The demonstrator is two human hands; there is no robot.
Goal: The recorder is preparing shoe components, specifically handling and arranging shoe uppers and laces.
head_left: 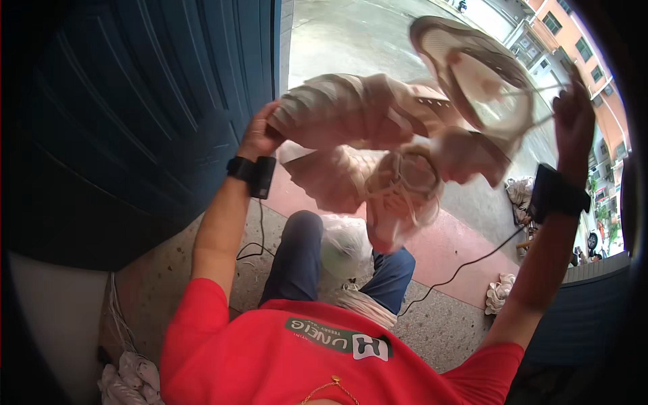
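Note:
A bundle of pale cream-pink shoe uppers (pixel 337 111) hangs raised in front of me, smeared by motion. My left hand (pixel 262 131) is closed round the left end of its upper row, where the pieces overlap in a stack. More uppers dangle below, one with loose laces (pixel 405 196) across its front. A larger upper (pixel 472 74) tilts up at the right, its oval opening showing. Thin cords (pixel 543 121) stretch from there to my right hand (pixel 574 111), raised at the far right with fingers closed on them. Both wrists wear black bands with cables.
Between my knees sits a clear plastic bag (pixel 344 246) near a bundle of pale cords (pixel 364 304). Other bundles of uppers lie at the right (pixel 499 293) and lower left (pixel 128 381). A dark blue ribbed door (pixel 155 101) stands close on my left.

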